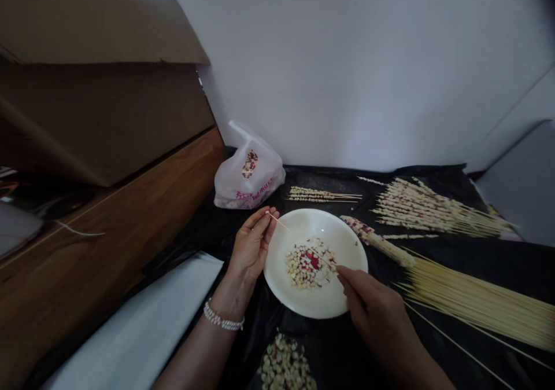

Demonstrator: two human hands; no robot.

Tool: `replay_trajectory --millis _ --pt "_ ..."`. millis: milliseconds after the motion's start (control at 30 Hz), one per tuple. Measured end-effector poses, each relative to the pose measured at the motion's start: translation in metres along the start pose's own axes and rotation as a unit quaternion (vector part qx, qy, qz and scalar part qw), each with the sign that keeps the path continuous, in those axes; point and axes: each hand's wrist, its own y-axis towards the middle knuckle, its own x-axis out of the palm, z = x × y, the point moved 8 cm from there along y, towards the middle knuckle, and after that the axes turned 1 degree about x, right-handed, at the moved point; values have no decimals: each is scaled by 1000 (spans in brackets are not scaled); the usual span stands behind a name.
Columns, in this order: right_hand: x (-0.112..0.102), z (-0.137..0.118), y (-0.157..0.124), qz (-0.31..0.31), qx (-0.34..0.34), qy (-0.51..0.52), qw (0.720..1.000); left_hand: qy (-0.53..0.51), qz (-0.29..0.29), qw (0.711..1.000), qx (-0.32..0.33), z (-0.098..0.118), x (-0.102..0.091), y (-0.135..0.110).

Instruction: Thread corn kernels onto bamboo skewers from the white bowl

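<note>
My left hand [254, 239], with a beaded bracelet on its wrist, pinches a pale corn kernel [267, 212] between thumb and fingertips, beyond the bowl's left rim. A thin bamboo skewer [280, 223] slants from that kernel down across the bowl toward my right hand [373, 303], whose fingers are closed around its lower end. Some kernels appear threaded near the right fingertips, though they blend with those behind. Under both hands, the white bowl [318, 309] contains loose cream and red corn kernels [303, 268].
Right of the bowl lie a corn cob [377, 239], a pile of kernel-threaded skewers [416, 208] and many bare skewers [477, 297]. Behind it are several threaded skewers [310, 193] and a plastic bag [251, 173]. More kernels [286, 364] lie in front. A cardboard box [104, 112] stands left.
</note>
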Motion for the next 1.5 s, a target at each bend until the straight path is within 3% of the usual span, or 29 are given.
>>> replay_trajectory --millis 567,1233,1500 --pt "0 -3 0 2 -6 -9 1000 14 0 1000 12 1 1 -2" --pt "-7 -23 1 26 -23 -34 999 28 11 996 79 0 0 -4" --pt "-7 -24 1 39 -33 -32 998 19 -13 998 62 2 5 -6"
